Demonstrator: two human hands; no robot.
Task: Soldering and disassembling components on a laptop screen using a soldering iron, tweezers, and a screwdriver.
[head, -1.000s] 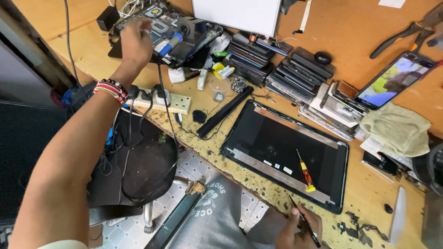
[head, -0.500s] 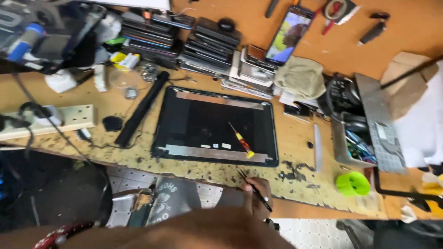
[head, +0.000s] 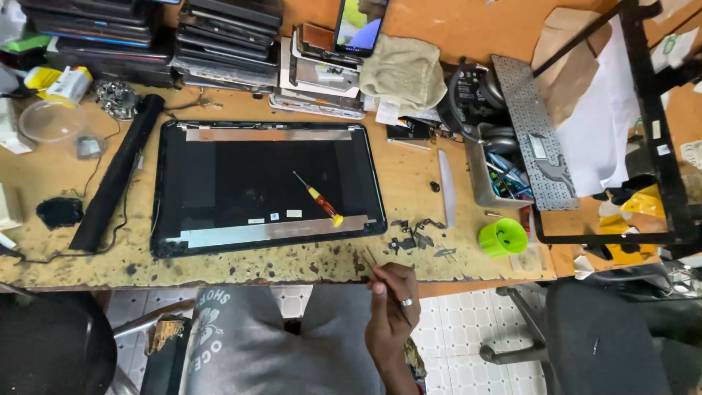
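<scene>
A: Where is the right hand (head: pixel 391 311), and what is in it?

B: It is at the near edge of the desk (head: pixel 307 269), just below the laptop lid (head: pixel 263 183). The grip is pressed together, pinching thin tweezers (head: pixel 374 267). Their tips point up over the desk edge, close to the lid's lower right corner but not touching it. There is a ring on one finger.

A: And the left hand?

B: It does not show in this view.

A: What lies in the lid?

B: The lid lies flat with its inner side up, like a shallow tray. A small screwdriver (head: pixel 318 199) with a red and yellow handle rests in it, tilted, the yellow end near the lower right. Silver strips run along the top and the bottom edges.

A: Which containers do you see?

B: A grey open tray (head: pixel 486 197) stands to the right of the lid. It holds cables and small tools, and I cannot tell them one from another. Just near it is a small green cup (head: pixel 503 236); what is in it I cannot see. At the far left stands a clear plastic bowl (head: pixel 47 121), and its content is not clear to me.

A: Something more near the hand?

B: Yes, small dark metal parts (head: pixel 413 238) lie loose on the desk, between the lid and the green cup. A keyboard (head: pixel 532 139) lies behind the grey tray.
</scene>
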